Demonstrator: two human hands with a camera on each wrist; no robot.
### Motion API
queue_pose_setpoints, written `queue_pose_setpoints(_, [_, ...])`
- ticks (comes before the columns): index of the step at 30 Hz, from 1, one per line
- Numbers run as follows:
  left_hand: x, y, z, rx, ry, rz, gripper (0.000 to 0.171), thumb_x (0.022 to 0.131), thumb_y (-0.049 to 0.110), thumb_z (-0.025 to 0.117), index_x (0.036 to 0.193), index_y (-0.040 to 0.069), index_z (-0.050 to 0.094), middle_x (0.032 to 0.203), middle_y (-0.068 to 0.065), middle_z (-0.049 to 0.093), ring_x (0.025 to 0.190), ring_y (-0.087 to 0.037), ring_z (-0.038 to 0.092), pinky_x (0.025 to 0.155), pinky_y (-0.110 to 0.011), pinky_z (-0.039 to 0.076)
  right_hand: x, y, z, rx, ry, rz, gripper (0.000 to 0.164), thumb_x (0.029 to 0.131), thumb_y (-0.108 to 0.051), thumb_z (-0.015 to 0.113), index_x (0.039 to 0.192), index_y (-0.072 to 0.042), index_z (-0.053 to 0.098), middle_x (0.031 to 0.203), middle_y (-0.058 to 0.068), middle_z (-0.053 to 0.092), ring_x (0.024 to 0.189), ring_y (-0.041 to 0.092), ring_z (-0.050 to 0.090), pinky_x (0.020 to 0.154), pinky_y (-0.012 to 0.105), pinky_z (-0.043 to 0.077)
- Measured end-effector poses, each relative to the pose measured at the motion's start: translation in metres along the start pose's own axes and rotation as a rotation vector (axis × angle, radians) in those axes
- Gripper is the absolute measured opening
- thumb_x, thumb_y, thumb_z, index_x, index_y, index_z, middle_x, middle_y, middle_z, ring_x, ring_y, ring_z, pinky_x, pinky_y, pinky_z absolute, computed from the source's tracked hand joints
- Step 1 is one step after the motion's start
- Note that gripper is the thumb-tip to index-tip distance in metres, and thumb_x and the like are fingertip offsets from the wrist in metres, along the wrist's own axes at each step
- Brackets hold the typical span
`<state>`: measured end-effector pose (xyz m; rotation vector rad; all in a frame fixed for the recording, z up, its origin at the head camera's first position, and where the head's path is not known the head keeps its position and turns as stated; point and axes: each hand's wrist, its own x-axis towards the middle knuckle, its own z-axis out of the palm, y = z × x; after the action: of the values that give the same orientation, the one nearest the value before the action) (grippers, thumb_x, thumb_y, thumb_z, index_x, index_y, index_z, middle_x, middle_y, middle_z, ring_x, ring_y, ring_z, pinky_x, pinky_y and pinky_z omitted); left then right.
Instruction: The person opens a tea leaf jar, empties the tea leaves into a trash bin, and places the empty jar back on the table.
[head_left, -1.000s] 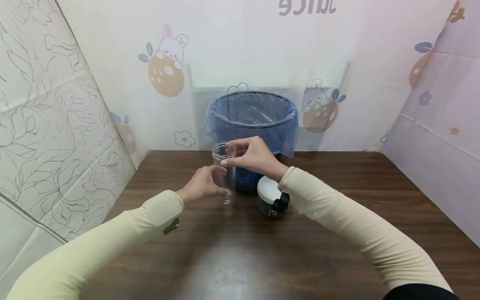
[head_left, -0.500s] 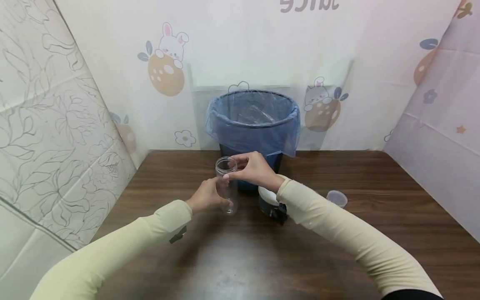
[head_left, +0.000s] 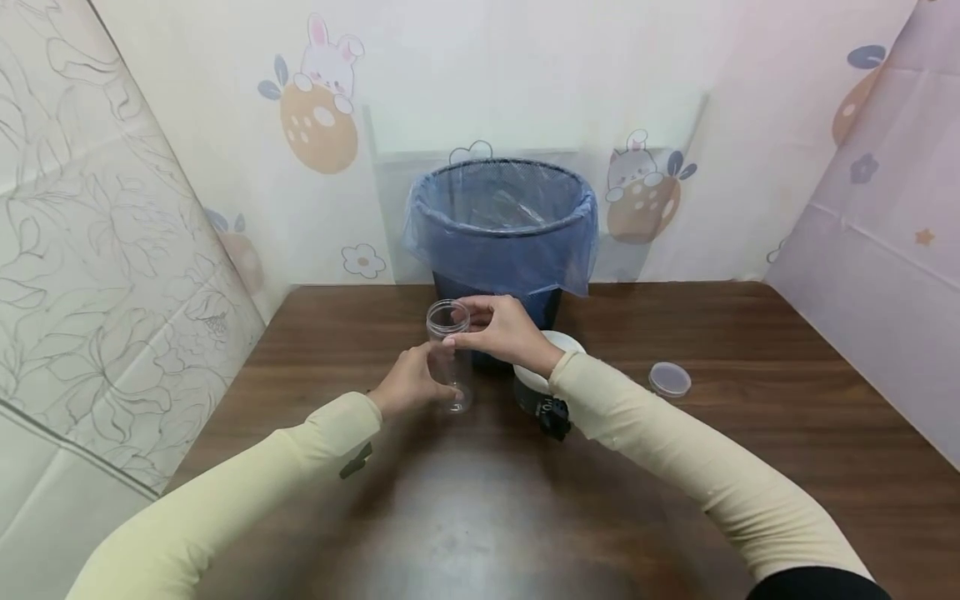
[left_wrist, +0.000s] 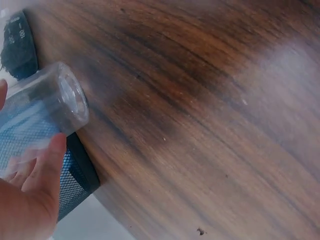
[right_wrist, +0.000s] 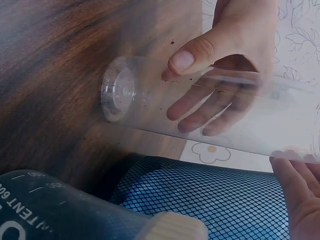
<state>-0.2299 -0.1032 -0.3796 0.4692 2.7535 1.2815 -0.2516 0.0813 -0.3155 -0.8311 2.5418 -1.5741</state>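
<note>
Head view: a tall clear jar [head_left: 459, 371] is held nearly upright by two hands above the dark wooden table [head_left: 465, 517], on the near side of a blue-lined bin [head_left: 502, 258] and to the left of a dark container [head_left: 529, 395]. The left hand [head_left: 411, 382] grips the lower body, thumb on one side and fingers on the other; the right hand [head_left: 510, 333] grips the upper part, thumb and fingertips just below the rim. For a sound hold, this two-level arrangement appears well chosen: the lower grip should carry the jar and fix its angle, while the upper grip steadies the neck. Pressure should be light and even, since the wall looks thin and could flex or slip if squeezed from one side. The base is best lowered flat and squarely, with room left between jar, bin and container; whether it touches the table cannot be told. The jar is a straight, colourless cylinder with ridged rings at its uncapped mouth and a raised round form in its base. In the right wrist view, the left fingers show through the wall, and small dark specks appear, though whether on or behind it is unclear. A round lid [head_left: 670, 377] lies apart, at right.
</note>
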Motion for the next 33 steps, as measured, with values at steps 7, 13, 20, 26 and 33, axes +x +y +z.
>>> queue_pose_setpoints(7, [0.002, -0.001, -0.001, 0.037, -0.022, -0.034, 0.056, 0.064, 0.014, 0.088, 0.111, 0.000, 0.061, 0.091, -0.005, 0.065, 0.079, -0.017, 0.060, 0.071, -0.032, 0.049, -0.001, 0.001, 0.002, 0.076, -0.033, 0.026, 0.058, 0.077, -0.013, 0.080, 0.128, 0.002, 0.056, 0.115, 0.014, 0.064, 0.103, 0.021, 0.063, 0.084, 0.028, 0.051])
queue_pose_setpoints(13, [0.003, -0.002, 0.001, 0.044, -0.005, -0.037, 0.063, 0.063, 0.015, 0.088, 0.116, -0.002, 0.059, 0.098, -0.007, 0.065, 0.087, -0.019, 0.060, 0.076, -0.034, 0.049, -0.003, 0.000, -0.002, 0.079, -0.075, 0.037, 0.064, 0.077, -0.013, 0.080, 0.132, 0.002, 0.051, 0.121, 0.017, 0.061, 0.110, 0.024, 0.061, 0.087, 0.029, 0.049])
queue_pose_setpoints(20, [0.001, -0.002, 0.002, 0.024, 0.012, -0.027, 0.071, 0.062, 0.013, 0.089, 0.124, 0.000, 0.057, 0.110, -0.013, 0.063, 0.100, -0.026, 0.058, 0.086, -0.040, 0.047, -0.011, -0.003, -0.018, -0.214, -0.135, -0.019, 0.072, 0.076, -0.028, 0.082, 0.136, -0.003, 0.049, 0.123, 0.009, 0.060, 0.114, 0.021, 0.057, 0.095, 0.032, 0.045])
queue_pose_setpoints(26, [-0.011, -0.005, -0.001, -0.066, 0.005, -0.013, 0.076, 0.062, 0.008, 0.088, 0.128, 0.000, 0.051, 0.120, -0.017, 0.060, 0.112, -0.031, 0.056, 0.094, -0.042, 0.044, -0.029, 0.001, -0.046, -0.400, -0.184, -0.108, 0.065, 0.082, -0.033, 0.075, 0.134, -0.001, 0.052, 0.122, 0.013, 0.062, 0.114, 0.026, 0.057, 0.095, 0.045, 0.044])
queue_pose_setpoints(33, [-0.037, -0.008, -0.015, -0.068, 0.075, -0.089, 0.061, 0.068, 0.007, 0.083, 0.119, -0.003, 0.049, 0.116, -0.020, 0.059, 0.107, -0.034, 0.058, 0.090, -0.045, 0.046, -0.047, 0.017, -0.079, -0.505, -0.189, -0.031, 0.059, 0.087, -0.037, 0.069, 0.131, 0.000, 0.054, 0.126, 0.016, 0.059, 0.116, 0.029, 0.055, 0.093, 0.047, 0.044])
